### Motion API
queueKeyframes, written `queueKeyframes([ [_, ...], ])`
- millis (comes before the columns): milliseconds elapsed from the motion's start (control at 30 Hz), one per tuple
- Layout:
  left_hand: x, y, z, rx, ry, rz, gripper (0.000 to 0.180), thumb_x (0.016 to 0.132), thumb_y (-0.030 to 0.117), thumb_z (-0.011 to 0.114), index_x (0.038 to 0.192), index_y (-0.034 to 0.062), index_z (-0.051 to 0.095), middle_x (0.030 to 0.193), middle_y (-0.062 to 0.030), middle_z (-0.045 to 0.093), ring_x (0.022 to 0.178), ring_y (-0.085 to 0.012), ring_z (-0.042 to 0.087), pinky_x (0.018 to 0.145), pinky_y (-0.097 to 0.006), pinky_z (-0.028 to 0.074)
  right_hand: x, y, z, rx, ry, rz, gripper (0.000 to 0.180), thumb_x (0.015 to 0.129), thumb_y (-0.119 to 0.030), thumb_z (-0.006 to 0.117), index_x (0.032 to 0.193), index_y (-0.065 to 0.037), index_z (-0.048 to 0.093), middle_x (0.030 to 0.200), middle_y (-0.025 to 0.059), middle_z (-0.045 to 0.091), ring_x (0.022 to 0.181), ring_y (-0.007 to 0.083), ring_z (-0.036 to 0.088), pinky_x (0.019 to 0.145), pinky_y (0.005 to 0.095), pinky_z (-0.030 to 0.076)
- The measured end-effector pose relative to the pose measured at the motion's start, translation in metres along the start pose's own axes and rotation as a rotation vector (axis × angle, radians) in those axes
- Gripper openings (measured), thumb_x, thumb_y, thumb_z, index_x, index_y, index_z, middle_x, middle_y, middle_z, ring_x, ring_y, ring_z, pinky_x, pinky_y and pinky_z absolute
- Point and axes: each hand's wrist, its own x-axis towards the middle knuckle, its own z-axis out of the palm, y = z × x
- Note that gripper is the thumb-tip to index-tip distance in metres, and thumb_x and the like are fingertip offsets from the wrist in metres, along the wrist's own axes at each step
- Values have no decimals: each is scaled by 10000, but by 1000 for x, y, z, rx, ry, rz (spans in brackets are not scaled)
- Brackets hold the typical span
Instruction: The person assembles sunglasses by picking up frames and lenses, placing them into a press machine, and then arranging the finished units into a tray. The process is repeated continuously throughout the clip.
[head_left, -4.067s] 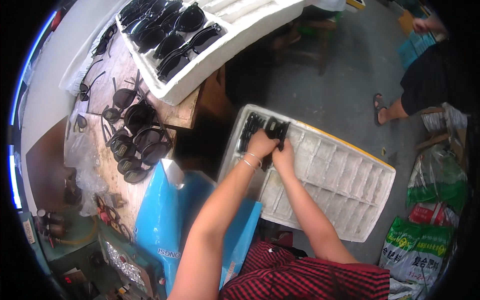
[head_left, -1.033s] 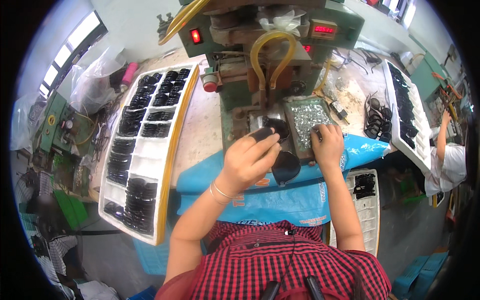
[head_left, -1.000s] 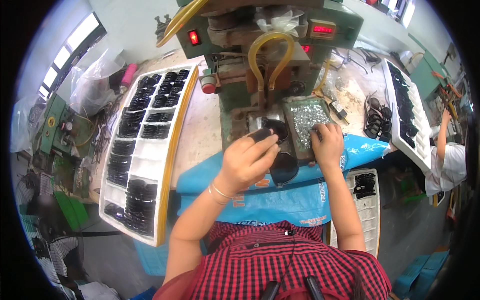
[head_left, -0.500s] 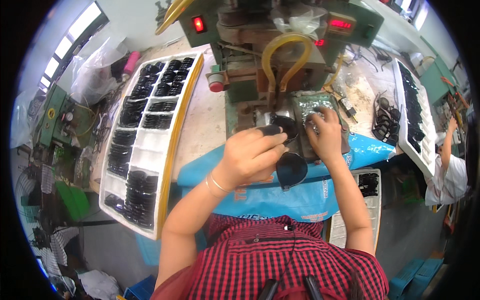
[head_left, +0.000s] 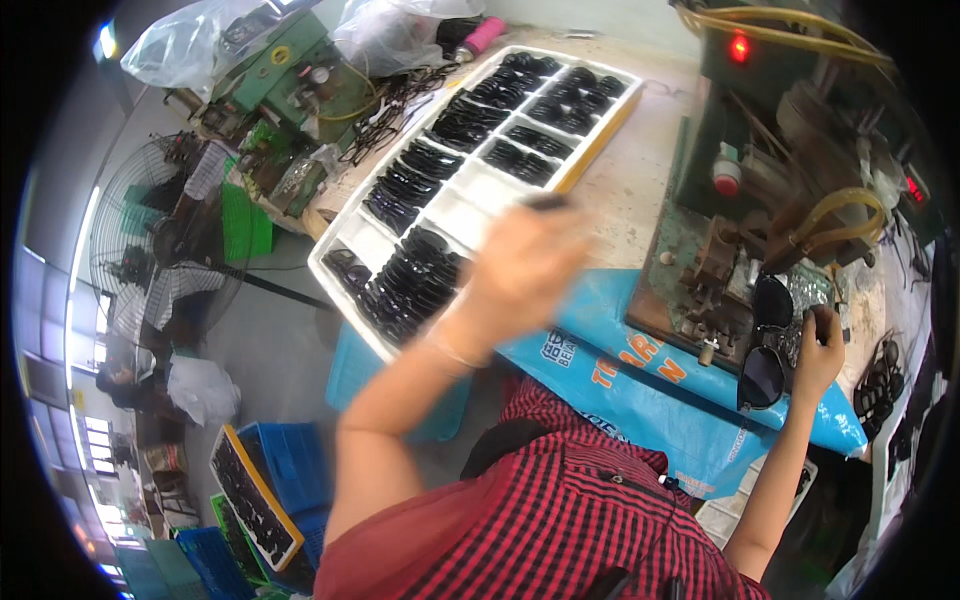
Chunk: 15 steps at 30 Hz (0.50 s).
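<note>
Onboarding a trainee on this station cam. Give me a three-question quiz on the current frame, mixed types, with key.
1. True or false: the large white tray holding rows of dark eyewear lies to the left of the green press.

2. What colour is the cap of the press's push button?
A) yellow
B) red
C) blue

3. Which of the person's hands is beside the sunglasses at the press, and which one is blurred?

Key:
1. True.
2. B, red.
3. The right hand is beside the sunglasses; the left hand is blurred.
</note>
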Motion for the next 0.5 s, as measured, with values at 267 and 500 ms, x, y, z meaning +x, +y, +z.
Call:
queueKeyframes([
  [267,-74,-129,-75,174,-970,-122,96,768,91,685,855,90,728,894,-71,670,898,-278,613,802,-397,506,2,-16,7,38,21,74,239,925,-159,649,1087,11,696,1028,151,722,969,223,674,886,322,487],
  [500,-86,-143,-66,116,-879,-281,172,774,26,691,936,64,734,896,-136,698,864,-333,649,791,-412,516,-28,-30,-14,179,79,201,186,871,-77,671,1033,3,720,982,108,723,900,174,671,813,296,518],
])
